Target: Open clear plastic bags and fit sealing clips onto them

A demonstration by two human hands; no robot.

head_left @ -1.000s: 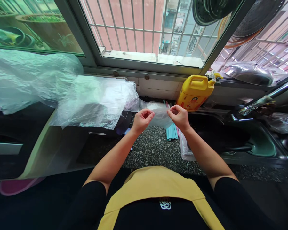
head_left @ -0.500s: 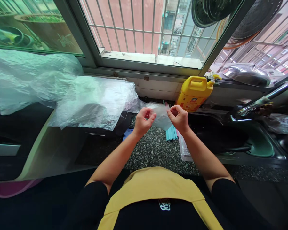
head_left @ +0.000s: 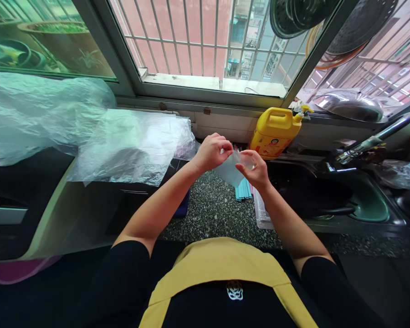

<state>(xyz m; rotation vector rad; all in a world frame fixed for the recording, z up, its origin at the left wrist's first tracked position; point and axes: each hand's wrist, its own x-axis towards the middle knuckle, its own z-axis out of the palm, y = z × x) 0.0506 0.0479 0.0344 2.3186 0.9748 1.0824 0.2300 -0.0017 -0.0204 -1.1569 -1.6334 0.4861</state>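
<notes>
Between my hands hangs a small translucent plastic bag [head_left: 230, 171], its top gathered near my fingers. My left hand [head_left: 214, 151] pinches the bag's upper edge, with the back of the hand turned up. On the other side my right hand [head_left: 255, 169] grips the bag between thumb and fingers; part of the plastic lies over those fingers. Below the bag, several light-blue strips [head_left: 243, 190] lie side by side on the speckled countertop [head_left: 212, 209]. A clear plastic tray [head_left: 262, 212] sits under my right forearm. What the bag contains, if anything, I cannot make out.
A yellow jug [head_left: 273, 132] stands behind my right hand. Large plastic sheets [head_left: 133, 146] cover things on the left. To the right is a sink [head_left: 379, 200] with a dark pan [head_left: 317, 196] and a faucet [head_left: 362, 148]. A dark-blue object [head_left: 182, 207] lies beside my left forearm.
My left hand has moved right and up, turning over toward my right hand. The bag, earlier stretched between the hands, is now bunched at its top.
</notes>
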